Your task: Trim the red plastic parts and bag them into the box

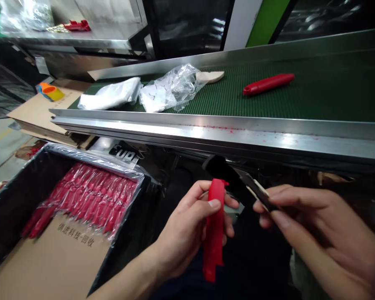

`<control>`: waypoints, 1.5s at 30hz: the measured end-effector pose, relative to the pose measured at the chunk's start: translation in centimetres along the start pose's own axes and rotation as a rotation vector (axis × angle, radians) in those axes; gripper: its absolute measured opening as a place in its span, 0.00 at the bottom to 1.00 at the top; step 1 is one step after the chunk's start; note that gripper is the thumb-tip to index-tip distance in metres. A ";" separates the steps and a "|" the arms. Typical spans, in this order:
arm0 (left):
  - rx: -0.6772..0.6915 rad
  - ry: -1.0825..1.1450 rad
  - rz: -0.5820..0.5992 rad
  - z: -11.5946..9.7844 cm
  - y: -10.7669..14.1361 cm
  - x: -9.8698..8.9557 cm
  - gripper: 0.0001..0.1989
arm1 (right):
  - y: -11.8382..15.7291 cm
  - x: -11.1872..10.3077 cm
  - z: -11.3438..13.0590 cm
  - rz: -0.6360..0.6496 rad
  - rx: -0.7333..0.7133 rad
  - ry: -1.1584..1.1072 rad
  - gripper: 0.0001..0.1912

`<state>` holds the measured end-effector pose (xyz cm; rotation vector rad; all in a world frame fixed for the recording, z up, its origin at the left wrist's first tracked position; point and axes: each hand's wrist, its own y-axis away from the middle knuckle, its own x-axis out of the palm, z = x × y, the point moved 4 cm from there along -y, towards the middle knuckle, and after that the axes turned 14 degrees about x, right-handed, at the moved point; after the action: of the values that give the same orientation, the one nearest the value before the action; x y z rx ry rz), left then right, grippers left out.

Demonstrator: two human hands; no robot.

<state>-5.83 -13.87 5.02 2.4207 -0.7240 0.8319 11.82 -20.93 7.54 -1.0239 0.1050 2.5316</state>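
My left hand (190, 225) is wrapped round a long red plastic part (215, 225), which stands nearly upright with its thumb pressed on the front. The part has a small jagged bit at its top edge and a step near its lower end. To the right, my right hand (312, 225) pinches a narrow dark tool (253, 185) with a pale edge between thumb and fingers. The tool slants up to the left, and its broad black end is just above and beside the red part, apparently apart from it. Its exact kind is unclear.
Behind my hands runs a green ribbed conveyor belt (228, 100) with a metal rail (181, 123) dotted with red shavings. On it lie a red handle-like piece (268, 84), a clear plastic bag (175, 89) and a white packet (111, 95). At left, a lined crate (137, 196) holds bagged red parts (93, 196) over cardboard.
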 end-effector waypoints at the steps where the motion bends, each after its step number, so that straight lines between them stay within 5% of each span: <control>1: 0.002 -0.004 -0.001 0.0 0.3 0.0 0.07 | 0.2 0.1 0.2 0.020 -0.013 -0.002 0.14; 7: 0.011 -0.025 0.008 0.0 1.4 -0.1 0.08 | 0.2 0.6 2.8 0.140 -0.271 0.069 0.26; 21: 0.032 0.037 0.008 -0.2 1.9 0.1 0.08 | 0.8 0.9 4.0 -0.108 -0.550 0.267 0.19; 45: 0.012 0.052 -0.008 -0.1 2.3 0.1 0.09 | 0.7 1.3 4.0 -0.084 -0.577 0.324 0.19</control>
<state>-7.19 -15.54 5.70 2.4019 -0.6919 0.8947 8.12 -20.28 9.49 -1.6080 -0.5971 2.3418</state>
